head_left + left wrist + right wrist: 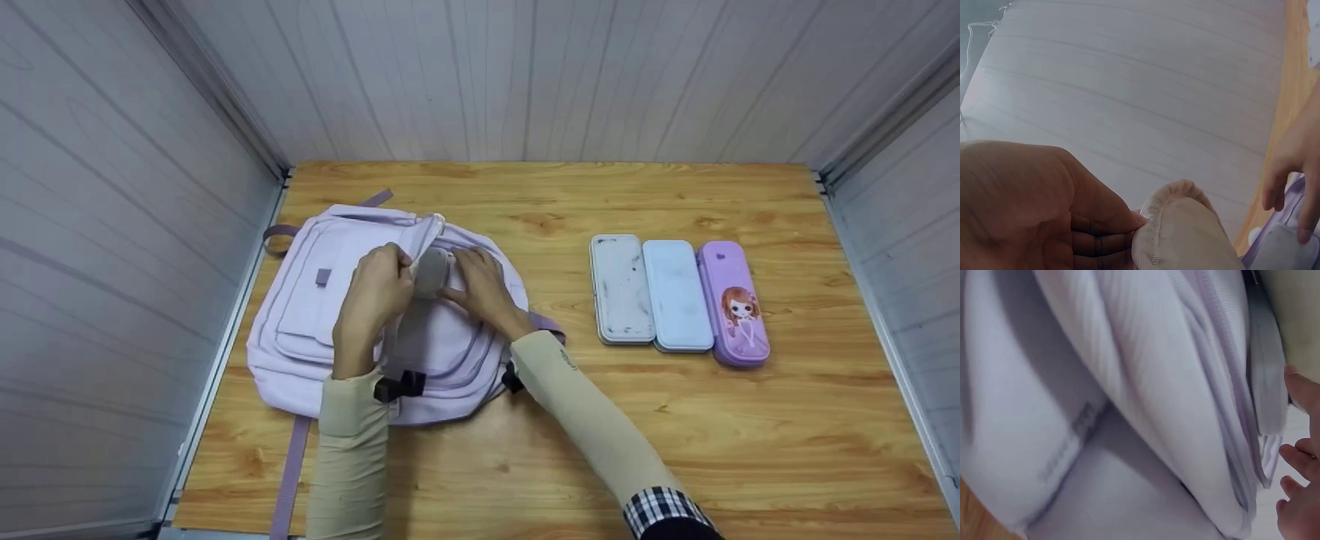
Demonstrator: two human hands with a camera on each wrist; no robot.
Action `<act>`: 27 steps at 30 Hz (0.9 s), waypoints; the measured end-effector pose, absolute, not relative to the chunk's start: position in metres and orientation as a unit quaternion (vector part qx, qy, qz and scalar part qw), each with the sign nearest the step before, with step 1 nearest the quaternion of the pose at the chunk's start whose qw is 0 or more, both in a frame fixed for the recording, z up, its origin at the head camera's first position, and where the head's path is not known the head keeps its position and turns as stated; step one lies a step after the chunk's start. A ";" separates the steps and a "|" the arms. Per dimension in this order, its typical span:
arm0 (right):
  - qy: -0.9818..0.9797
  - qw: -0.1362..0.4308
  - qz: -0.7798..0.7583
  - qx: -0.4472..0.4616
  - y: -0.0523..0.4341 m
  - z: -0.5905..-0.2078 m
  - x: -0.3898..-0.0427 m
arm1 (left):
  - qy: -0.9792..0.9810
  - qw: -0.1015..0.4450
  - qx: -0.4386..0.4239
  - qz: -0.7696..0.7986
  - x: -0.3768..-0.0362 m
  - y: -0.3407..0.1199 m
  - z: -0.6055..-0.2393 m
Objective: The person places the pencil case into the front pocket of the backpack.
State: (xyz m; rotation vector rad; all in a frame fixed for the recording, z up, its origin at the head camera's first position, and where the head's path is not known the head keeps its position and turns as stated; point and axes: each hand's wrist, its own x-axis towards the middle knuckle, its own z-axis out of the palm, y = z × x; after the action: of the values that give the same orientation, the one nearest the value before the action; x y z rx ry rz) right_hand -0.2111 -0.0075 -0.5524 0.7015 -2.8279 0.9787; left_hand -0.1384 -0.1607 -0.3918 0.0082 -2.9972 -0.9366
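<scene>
A lavender backpack lies flat on the left part of a wooden table. My left hand pinches the pale edge of its top flap and holds it up; in the left wrist view the fingers curl round that fabric edge. My right hand rests with fairly straight fingers on a grey padded piece at the bag's top, between the two hands. The right wrist view shows the bag's folds, the grey piece and my right fingertips beside it.
Three pencil cases lie side by side to the right of the bag: a scuffed grey-white one, a light blue one, and a purple one with a cartoon girl. Panelled walls close in the table on three sides. Bag straps trail to the front edge.
</scene>
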 end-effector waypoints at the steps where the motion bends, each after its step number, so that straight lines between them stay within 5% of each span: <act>1: -0.916 0.030 0.327 0.228 -0.005 -0.551 -0.211 | -0.955 0.001 0.004 -0.298 -0.138 -0.161 -0.392; 27: -0.839 0.074 0.516 0.156 0.047 -0.549 -0.169 | -0.955 -0.002 0.008 -0.298 -0.140 -0.157 -0.395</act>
State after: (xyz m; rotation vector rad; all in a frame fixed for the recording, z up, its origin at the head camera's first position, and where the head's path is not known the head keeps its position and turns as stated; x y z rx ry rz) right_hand -0.1695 0.0473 -0.5486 0.4694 -2.5191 1.5485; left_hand -0.1404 -0.1570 -0.3955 0.0243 -3.0026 -0.9368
